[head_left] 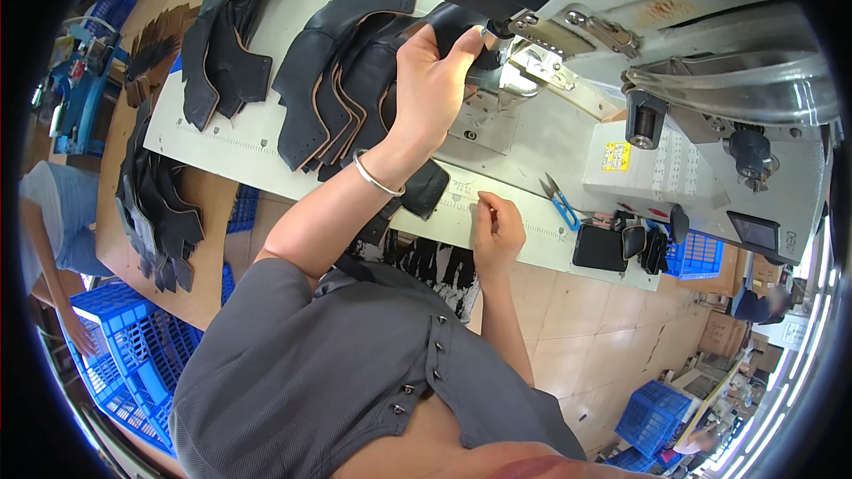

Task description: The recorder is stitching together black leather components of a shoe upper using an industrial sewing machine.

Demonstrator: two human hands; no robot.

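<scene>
My left hand (428, 89), with a silver bangle on its wrist, is closed on a black leather shoe upper (454, 19) beside the sewing machine's needle area (524, 66). Its thumb points toward the machine head, while the other fingertips are hidden. Lower down, by the table's front edge, my right hand (499, 232) has curled fingers pressed together; what they hold, if anything, cannot be made out. Several more black uppers (312, 71) lie overlapped just left of my left hand. Another group of uppers (232, 71) rests farther left on the white table (231, 146).
Blue thread snips (561, 204) lie right of my right hand, near a flat black pad (599, 247). More black pieces (160, 204) rest on a brown board at left. Blue crates (133, 346) stand below it, beside another person's arm (67, 302).
</scene>
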